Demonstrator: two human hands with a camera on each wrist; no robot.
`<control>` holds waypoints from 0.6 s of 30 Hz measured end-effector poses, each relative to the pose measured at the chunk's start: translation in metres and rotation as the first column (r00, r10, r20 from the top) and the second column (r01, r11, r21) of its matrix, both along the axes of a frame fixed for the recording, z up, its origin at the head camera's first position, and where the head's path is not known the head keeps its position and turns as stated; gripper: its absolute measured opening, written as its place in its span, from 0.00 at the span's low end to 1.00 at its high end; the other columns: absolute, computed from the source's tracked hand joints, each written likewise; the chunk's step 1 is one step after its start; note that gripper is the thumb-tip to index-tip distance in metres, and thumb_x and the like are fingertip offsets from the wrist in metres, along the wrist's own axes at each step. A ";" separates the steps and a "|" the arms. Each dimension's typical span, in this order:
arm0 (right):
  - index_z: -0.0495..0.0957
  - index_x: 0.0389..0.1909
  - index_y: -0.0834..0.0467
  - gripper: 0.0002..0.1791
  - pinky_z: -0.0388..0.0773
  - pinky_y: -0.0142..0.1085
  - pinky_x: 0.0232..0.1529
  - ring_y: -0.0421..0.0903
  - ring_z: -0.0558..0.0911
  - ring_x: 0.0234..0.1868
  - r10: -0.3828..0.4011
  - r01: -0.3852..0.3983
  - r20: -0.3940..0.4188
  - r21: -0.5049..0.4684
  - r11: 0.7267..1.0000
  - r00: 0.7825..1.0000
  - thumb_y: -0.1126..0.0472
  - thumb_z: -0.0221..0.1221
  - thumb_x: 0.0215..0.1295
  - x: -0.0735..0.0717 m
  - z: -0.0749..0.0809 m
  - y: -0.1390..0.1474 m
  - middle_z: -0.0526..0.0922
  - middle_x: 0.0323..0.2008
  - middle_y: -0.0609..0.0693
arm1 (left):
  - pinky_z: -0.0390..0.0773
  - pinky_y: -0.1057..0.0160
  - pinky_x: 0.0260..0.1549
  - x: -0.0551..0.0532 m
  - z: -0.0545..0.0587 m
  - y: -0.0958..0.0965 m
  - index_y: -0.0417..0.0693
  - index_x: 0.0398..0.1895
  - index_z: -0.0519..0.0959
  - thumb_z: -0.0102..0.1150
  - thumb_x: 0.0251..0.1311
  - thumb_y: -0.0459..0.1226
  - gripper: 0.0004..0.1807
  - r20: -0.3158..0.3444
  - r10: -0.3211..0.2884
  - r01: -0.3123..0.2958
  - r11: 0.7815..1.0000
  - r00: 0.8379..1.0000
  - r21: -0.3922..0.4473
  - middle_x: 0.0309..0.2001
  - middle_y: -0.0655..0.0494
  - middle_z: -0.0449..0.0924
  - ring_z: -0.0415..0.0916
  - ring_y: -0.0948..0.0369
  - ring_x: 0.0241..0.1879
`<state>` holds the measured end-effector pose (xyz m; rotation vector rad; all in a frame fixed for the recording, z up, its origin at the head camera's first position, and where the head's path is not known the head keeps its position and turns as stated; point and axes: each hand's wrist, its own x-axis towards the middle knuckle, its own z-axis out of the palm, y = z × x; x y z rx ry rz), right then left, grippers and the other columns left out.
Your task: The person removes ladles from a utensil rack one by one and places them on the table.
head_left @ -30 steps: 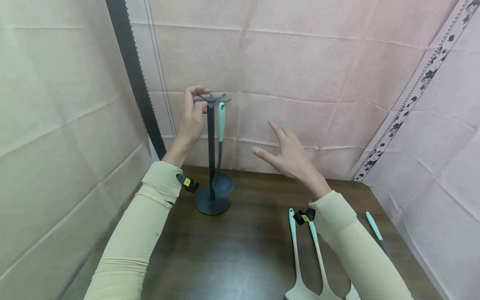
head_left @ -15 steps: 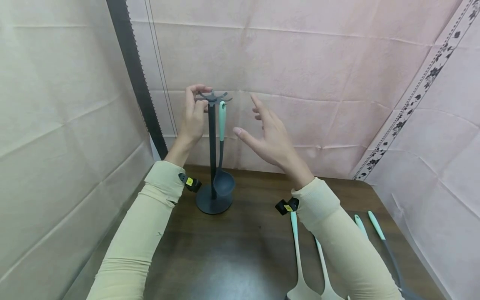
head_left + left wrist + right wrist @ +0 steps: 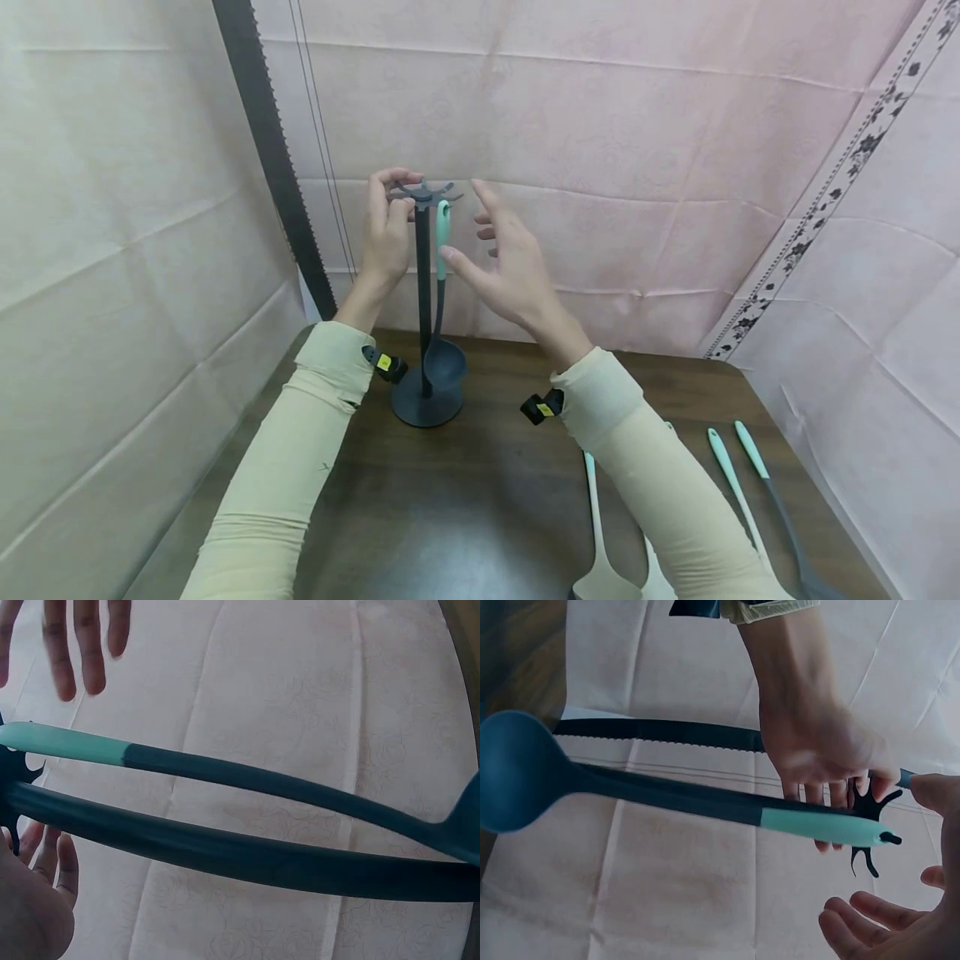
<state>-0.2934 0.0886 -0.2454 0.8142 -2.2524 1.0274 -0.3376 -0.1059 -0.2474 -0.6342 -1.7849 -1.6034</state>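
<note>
A dark utensil stand [image 3: 422, 300] with a round base and a hooked top stands upright on the table. From one of its hooks hangs a ladle [image 3: 446, 365] with a mint-green handle and dark bowl, also seen across the right wrist view as the ladle [image 3: 517, 772]. My left hand [image 3: 386, 237] grips the hooked top from the left, thumb and fingers at a hook arm. Just right of the ladle's handle is my right hand [image 3: 513, 271], thumb spread away from its fingers, holding nothing. In the left wrist view its fingers [image 3: 90, 656] appear apart from the handle.
On the wooden table [image 3: 480, 500] at the right lie a pale turner [image 3: 603, 575], a partly hidden pale utensil [image 3: 655, 571] and two more mint-handled utensils, one pale [image 3: 723, 458] and one dark [image 3: 753, 454]. Cloth walls [image 3: 600, 108] enclose the back and sides.
My right hand has moved left, toward the hanging ladle, uncovering more of the utensils at the right. My left hand keeps its grip on the stand's top.
</note>
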 end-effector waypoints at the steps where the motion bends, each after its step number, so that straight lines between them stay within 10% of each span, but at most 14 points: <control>1: 0.52 0.85 0.41 0.48 0.81 0.44 0.59 0.52 0.82 0.61 0.002 -0.002 -0.004 -0.003 1.000 1.000 0.39 0.62 0.70 0.000 0.000 -0.002 0.76 0.68 0.57 | 0.71 0.61 0.55 0.006 0.003 0.002 0.33 0.67 0.63 0.36 0.69 0.34 0.25 0.003 0.001 -0.001 1.000 1.000 0.003 0.67 0.37 0.71 0.70 0.47 0.61; 18: 0.60 0.82 0.53 0.41 0.82 0.45 0.53 0.53 0.84 0.51 -0.019 0.020 -0.057 0.017 1.000 0.998 0.52 0.66 0.73 -0.009 -0.003 -0.027 0.82 0.53 0.59 | 0.72 0.58 0.57 0.010 0.004 0.007 0.31 0.66 0.64 0.37 0.69 0.34 0.25 -0.003 0.035 -0.035 0.998 0.999 0.045 0.65 0.36 0.73 0.71 0.47 0.60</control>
